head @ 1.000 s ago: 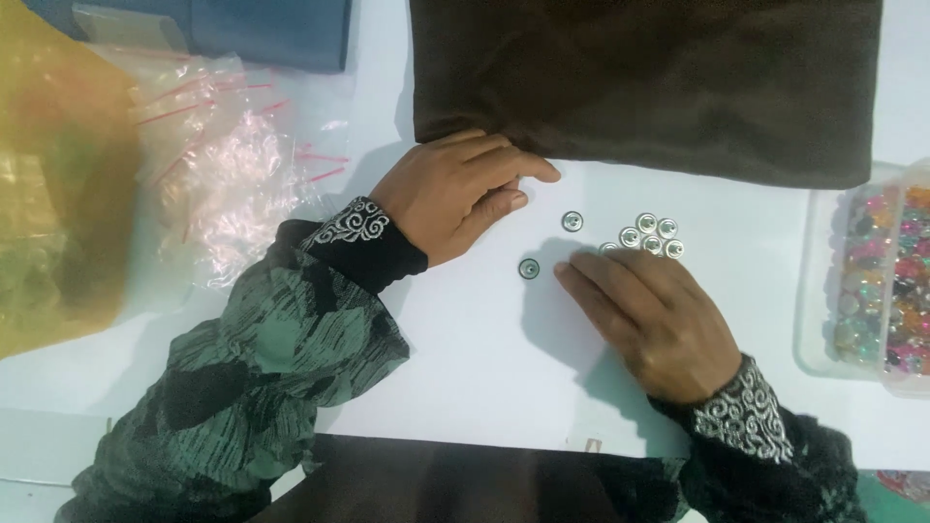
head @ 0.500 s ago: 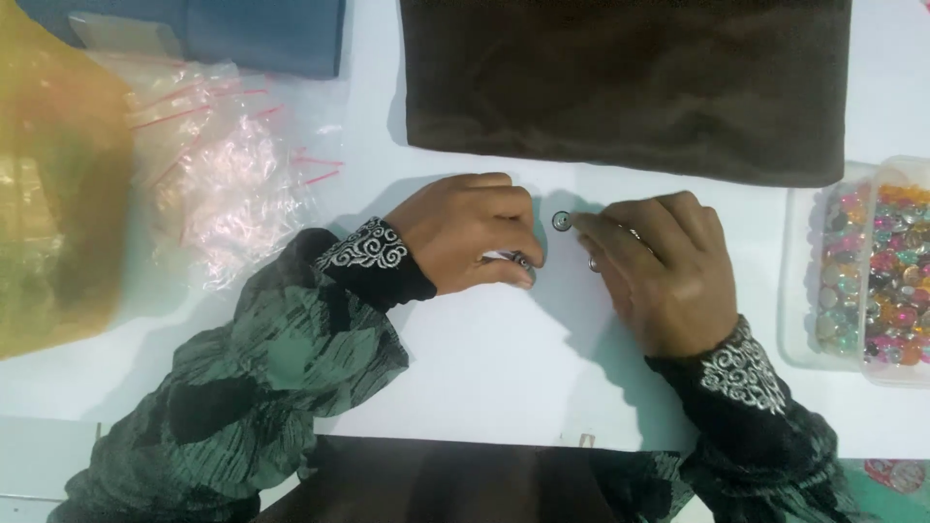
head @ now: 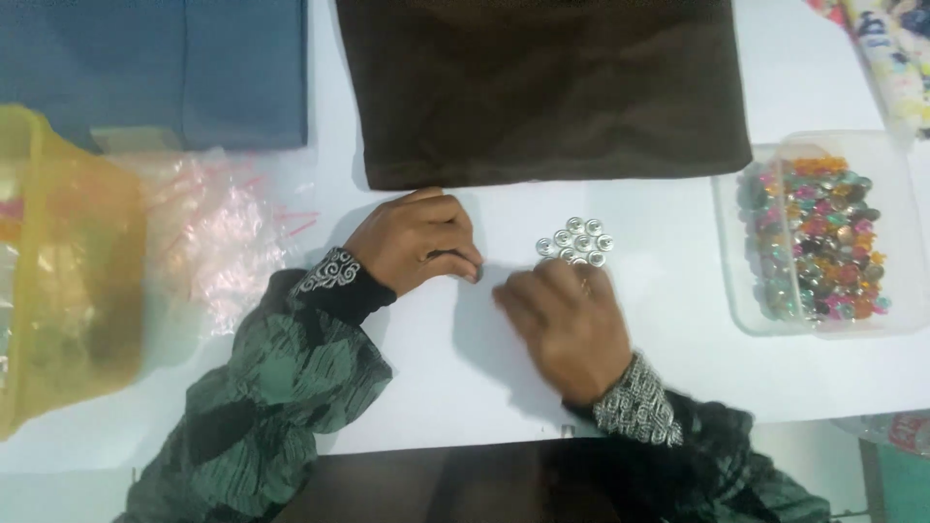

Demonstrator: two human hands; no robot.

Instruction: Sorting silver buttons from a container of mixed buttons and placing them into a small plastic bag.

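A tight cluster of several small round silver buttons [head: 578,242] lies on the white table [head: 668,368]. My right hand [head: 567,324] rests flat just below the cluster, palm down, its fingertips touching the nearest buttons and holding nothing. To the left, my left hand [head: 418,242] is curled with its fingertips pressed down on a small button [head: 475,274], which is mostly hidden under the fingers. Both arms wear dark green patterned sleeves with white-patterned cuffs.
A folded brown cloth [head: 542,87] lies beyond the hands, with a blue cloth [head: 174,68] to its left. A clear box of colourful beads [head: 821,242] stands at the right. At the left are a yellow plastic bag [head: 58,271] and small clear bags [head: 228,237].
My right hand has pulled back toward me, uncovering the button cluster. The loose button seen between the hands is no longer in view. My left hand stays curled in place.
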